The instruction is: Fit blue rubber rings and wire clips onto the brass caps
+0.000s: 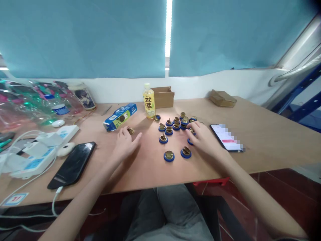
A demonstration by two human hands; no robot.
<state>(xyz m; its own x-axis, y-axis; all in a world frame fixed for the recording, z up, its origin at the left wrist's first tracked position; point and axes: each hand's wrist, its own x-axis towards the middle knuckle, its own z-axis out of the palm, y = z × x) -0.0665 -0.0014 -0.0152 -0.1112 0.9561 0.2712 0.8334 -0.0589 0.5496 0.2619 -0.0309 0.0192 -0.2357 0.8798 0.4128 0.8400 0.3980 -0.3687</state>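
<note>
My left hand [126, 143] rests low over the table at the left, thumb spread away from the fingers. Just past its fingertips sits a small gold-coloured metal piece [130, 131], partly hidden by the fingers; a gap shows between it and the thumb. At the right, my right hand [202, 138] has its thumb and fingers around a gold round piece with a blue ring [192, 131]. Several similar gold pieces with blue rings [169, 155] lie in the middle, many with a tilted gold flap on top. Another one [186, 152] is just below my right hand.
Behind stand a yellow drink bottle [149, 103], a blue-green box [120, 116] and an open cardboard box [163, 97]. A lit phone [227, 138] lies right, a dark charging phone [72, 164] left, beside power strips [37, 160]. Spray bottles [37, 100] crowd the back left.
</note>
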